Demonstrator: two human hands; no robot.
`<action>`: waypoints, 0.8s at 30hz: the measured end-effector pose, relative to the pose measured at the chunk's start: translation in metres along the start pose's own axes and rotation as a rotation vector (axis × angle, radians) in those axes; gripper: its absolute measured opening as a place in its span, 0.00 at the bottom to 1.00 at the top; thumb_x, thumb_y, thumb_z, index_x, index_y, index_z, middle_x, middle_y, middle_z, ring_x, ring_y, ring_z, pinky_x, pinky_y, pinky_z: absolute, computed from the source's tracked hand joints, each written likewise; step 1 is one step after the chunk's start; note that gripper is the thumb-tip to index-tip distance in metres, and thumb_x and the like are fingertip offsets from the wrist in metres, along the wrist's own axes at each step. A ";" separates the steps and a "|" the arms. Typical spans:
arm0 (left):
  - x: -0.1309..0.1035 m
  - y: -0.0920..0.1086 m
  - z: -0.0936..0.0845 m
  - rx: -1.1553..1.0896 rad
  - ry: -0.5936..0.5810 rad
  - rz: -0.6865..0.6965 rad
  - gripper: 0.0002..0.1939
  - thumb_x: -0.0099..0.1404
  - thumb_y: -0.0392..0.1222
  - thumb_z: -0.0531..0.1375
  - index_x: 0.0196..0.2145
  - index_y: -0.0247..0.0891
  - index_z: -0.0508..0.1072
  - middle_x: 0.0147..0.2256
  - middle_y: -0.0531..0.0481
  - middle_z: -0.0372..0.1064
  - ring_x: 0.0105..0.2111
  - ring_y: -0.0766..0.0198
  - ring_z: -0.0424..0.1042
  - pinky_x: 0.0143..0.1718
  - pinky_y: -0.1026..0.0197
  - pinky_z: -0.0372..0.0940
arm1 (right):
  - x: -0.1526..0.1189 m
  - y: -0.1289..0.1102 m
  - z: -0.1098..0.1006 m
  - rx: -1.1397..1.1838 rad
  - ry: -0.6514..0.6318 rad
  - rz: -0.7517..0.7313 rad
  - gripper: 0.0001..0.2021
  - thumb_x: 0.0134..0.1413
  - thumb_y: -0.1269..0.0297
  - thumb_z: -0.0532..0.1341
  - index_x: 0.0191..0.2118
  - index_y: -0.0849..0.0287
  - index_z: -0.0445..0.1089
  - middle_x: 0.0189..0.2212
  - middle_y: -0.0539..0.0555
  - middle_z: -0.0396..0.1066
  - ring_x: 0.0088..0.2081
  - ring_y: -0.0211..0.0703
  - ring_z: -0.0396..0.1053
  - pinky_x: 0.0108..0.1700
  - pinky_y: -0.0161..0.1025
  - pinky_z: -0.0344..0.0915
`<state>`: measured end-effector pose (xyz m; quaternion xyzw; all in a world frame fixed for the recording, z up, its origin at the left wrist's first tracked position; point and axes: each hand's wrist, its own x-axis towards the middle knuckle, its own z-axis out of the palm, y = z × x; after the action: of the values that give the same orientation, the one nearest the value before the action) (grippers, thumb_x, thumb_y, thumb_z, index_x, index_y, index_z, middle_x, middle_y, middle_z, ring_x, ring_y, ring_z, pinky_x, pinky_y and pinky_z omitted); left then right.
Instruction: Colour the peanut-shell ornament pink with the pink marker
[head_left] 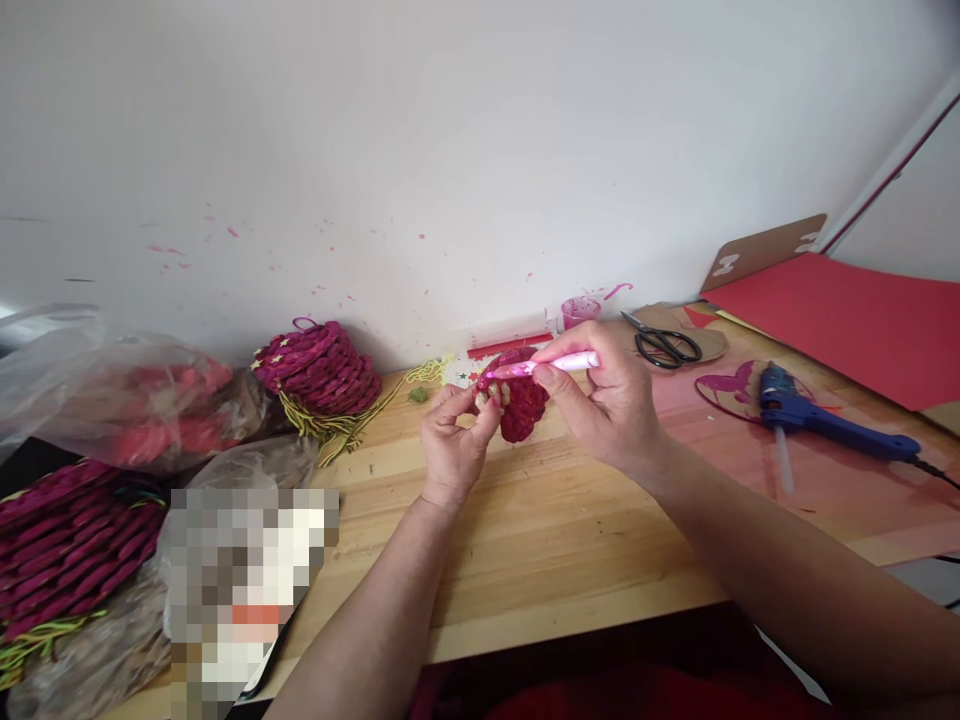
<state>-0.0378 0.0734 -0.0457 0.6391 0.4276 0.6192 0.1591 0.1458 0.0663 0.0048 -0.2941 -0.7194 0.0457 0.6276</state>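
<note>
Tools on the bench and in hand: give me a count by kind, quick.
Scissors: 1, lying near the wall
Glue gun: 1, blue, lying on the red sheet
Pen-like pink tool: 1, held in the right hand against the red woven piece, which the left hand holds
Total: 3

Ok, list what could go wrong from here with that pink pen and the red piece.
1. The right hand works the pink pen close to the left hand fingers gripping the red woven piece; a slip could mark or poke them.
2. The piece is held off the wooden table, so it may twist or drop.
3. The blue glue gun lies near the right forearm; its cord could snag.
</note>
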 end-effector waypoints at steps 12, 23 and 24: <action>0.000 -0.001 0.000 0.026 0.007 0.038 0.09 0.63 0.40 0.68 0.25 0.41 0.80 0.22 0.54 0.66 0.27 0.64 0.65 0.33 0.60 0.62 | -0.003 -0.002 0.003 0.018 -0.005 0.021 0.01 0.67 0.65 0.64 0.41 0.52 0.72 0.35 0.51 0.78 0.38 0.43 0.74 0.43 0.44 0.69; 0.002 -0.009 0.002 -0.385 0.019 -0.396 0.12 0.59 0.52 0.72 0.30 0.40 0.83 0.29 0.51 0.76 0.30 0.63 0.70 0.37 0.60 0.67 | 0.005 0.007 -0.002 0.155 0.186 0.107 0.04 0.66 0.60 0.67 0.41 0.53 0.73 0.33 0.49 0.75 0.33 0.39 0.71 0.37 0.40 0.70; 0.003 -0.008 0.003 -0.429 0.026 -0.440 0.13 0.58 0.53 0.73 0.31 0.40 0.84 0.30 0.51 0.77 0.30 0.64 0.71 0.37 0.60 0.68 | 0.007 0.010 -0.003 0.148 0.211 0.112 0.06 0.66 0.59 0.67 0.40 0.53 0.73 0.33 0.49 0.74 0.33 0.39 0.71 0.37 0.40 0.70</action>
<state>-0.0387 0.0810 -0.0506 0.4752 0.4172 0.6541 0.4152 0.1525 0.0771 0.0070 -0.2898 -0.6264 0.1025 0.7163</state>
